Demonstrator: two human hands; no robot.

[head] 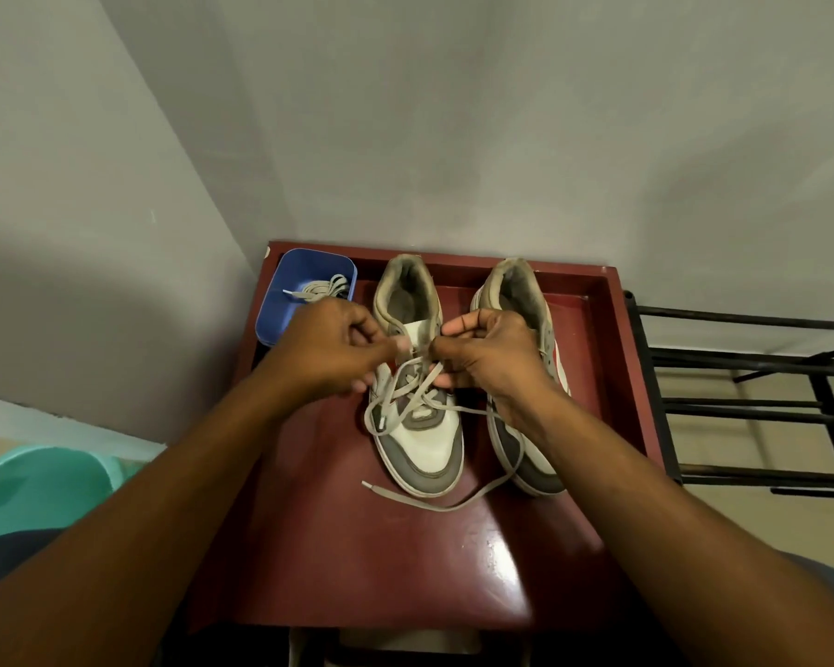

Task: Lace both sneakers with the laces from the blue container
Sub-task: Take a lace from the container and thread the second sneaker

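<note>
Left hand (338, 351) and right hand (489, 351), fingers curled, pinch the grey lace (417, 389) of the half-laced sneaker (424, 454) just beneath them.

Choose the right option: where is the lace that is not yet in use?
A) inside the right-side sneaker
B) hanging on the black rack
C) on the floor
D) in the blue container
D: the coiled lace lies inside the blue container, while the left hand and the right hand pinch the threaded lace over a sneaker.
</note>
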